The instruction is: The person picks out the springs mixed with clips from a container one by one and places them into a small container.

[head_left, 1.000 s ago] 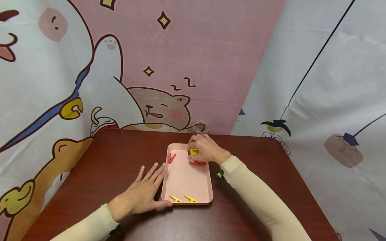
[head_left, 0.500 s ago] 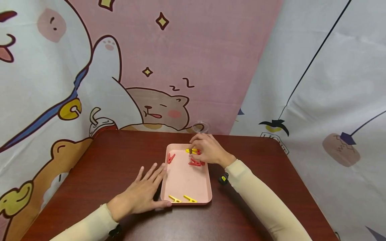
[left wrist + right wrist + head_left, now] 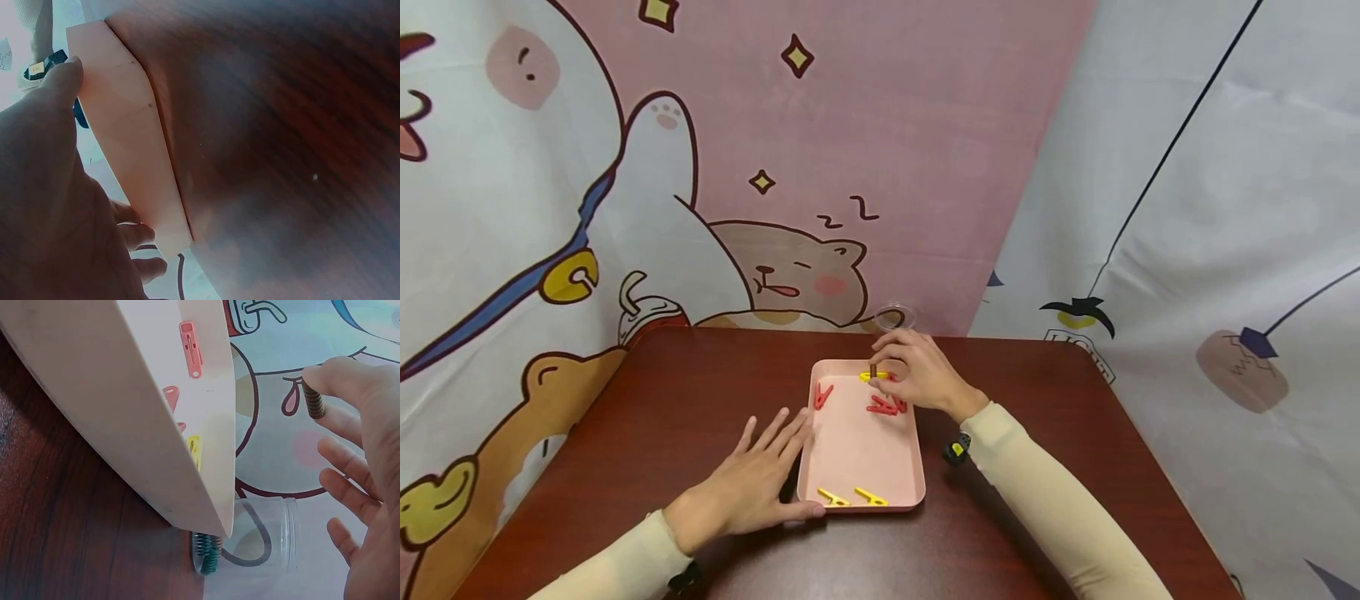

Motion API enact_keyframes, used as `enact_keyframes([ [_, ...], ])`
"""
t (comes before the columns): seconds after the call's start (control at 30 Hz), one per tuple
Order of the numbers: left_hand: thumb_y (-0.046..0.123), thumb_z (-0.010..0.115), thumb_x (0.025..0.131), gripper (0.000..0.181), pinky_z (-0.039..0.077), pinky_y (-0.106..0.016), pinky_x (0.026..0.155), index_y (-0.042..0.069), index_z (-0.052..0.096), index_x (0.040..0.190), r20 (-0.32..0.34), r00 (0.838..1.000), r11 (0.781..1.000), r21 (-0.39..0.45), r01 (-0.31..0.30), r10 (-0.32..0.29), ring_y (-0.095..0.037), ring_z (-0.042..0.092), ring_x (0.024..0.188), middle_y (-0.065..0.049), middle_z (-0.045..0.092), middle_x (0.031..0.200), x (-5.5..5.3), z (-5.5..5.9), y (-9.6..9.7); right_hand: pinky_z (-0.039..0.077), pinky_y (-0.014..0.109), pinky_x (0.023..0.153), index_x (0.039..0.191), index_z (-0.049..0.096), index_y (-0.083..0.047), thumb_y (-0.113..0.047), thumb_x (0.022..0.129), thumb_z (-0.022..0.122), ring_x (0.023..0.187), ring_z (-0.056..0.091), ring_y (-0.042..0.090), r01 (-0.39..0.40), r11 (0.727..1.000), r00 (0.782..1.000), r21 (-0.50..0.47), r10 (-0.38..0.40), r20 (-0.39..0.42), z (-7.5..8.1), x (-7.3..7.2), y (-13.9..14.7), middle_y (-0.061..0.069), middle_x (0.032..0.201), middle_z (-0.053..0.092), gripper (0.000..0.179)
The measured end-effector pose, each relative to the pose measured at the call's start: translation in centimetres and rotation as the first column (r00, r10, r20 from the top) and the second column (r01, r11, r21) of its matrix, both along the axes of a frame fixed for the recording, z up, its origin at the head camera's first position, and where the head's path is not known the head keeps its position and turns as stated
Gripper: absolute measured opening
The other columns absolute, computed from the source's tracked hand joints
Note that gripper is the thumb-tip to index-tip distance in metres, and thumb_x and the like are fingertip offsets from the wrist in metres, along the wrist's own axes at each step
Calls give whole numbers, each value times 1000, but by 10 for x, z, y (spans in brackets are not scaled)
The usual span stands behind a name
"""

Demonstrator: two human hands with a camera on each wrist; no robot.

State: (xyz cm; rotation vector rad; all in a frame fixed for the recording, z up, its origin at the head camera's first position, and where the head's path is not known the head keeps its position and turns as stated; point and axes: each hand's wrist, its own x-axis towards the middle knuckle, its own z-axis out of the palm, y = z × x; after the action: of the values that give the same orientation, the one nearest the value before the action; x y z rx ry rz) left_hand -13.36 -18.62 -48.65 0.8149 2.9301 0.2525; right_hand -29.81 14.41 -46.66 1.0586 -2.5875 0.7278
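My right hand (image 3: pixel 917 372) pinches a small dark coil spring (image 3: pixel 314 402) between thumb and index finger, above the far right corner of a pink tray (image 3: pixel 857 450). Below it lie a yellow clothespin (image 3: pixel 868 377), partly hidden by the hand, and a few red clothespins (image 3: pixel 883 406). Another red clothespin (image 3: pixel 823 397) rests by the tray's left wall. Two yellow clothespins, one at left (image 3: pixel 833 498) and one beside it (image 3: pixel 871 497), lie along the near wall. My left hand (image 3: pixel 752 483) is spread against the tray's left side, its thumb at the near left corner.
Just behind the tray stands a clear jar (image 3: pixel 269 540) with green springs (image 3: pixel 209 553) at its bottom. The brown table (image 3: pixel 700 375) ends at a printed cloth backdrop (image 3: pixel 925 167). Each wrist wears a black device.
My right hand has lifted slightly with the spring, away from the yellow clothespin, uncovering more of it and the red clothespins. The left hand stays against the tray.
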Motion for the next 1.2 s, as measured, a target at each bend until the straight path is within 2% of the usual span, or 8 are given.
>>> enact_keyframes([
  [0.33, 97, 60, 97, 128, 21, -85, 139, 7, 31, 185, 10, 1000, 1000, 6, -3, 3, -46, 21, 183, -12, 21, 197, 1, 1, -1, 47, 70, 127, 119, 91, -22, -30, 93, 101, 142, 68, 32, 51, 995, 999, -85, -50, 21, 1, 2, 5, 4, 143, 77, 28],
  [0.53, 97, 61, 97, 129, 20, -85, 139, 7, 31, 185, 15, 1000, 1000, 10, -6, 5, -45, 20, 183, -12, 21, 197, 1, 1, -1, 45, 75, 127, 123, 91, -17, -30, 95, 100, 140, 68, 34, 74, 986, 997, -152, -73, 14, 2, -3, 10, 4, 143, 76, 31],
  [0.73, 95, 62, 98, 127, 21, -85, 139, 7, 32, 184, 2, 1000, 1000, 13, 0, 0, -46, 22, 183, -13, 23, 197, 1, 0, -1, 42, 72, 128, 126, 90, -18, -35, 97, 97, 141, 65, 33, 118, 972, 993, -202, -111, 44, 4, -10, 16, 3, 142, 75, 34],
  [1.0, 94, 63, 98, 127, 21, -85, 139, 6, 32, 184, -11, 1000, 1000, 10, 1, -1, -46, 23, 182, -14, 24, 196, 0, -1, -1, 55, 62, 121, 122, 90, -13, -28, 96, 99, 134, 70, 35, 125, 945, 992, -301, -124, 22, 5, -22, 22, 9, 137, 77, 32],
  [1.2, 93, 64, 98, 127, 22, -85, 139, 6, 33, 184, -15, 1000, 1000, 9, 3, -3, -46, 24, 182, -14, 24, 196, 1, -1, -1, 56, 61, 120, 123, 90, -12, -26, 96, 99, 132, 71, 35, 149, 919, 988, -364, -154, 14, 4, -32, 26, 10, 133, 78, 33],
])
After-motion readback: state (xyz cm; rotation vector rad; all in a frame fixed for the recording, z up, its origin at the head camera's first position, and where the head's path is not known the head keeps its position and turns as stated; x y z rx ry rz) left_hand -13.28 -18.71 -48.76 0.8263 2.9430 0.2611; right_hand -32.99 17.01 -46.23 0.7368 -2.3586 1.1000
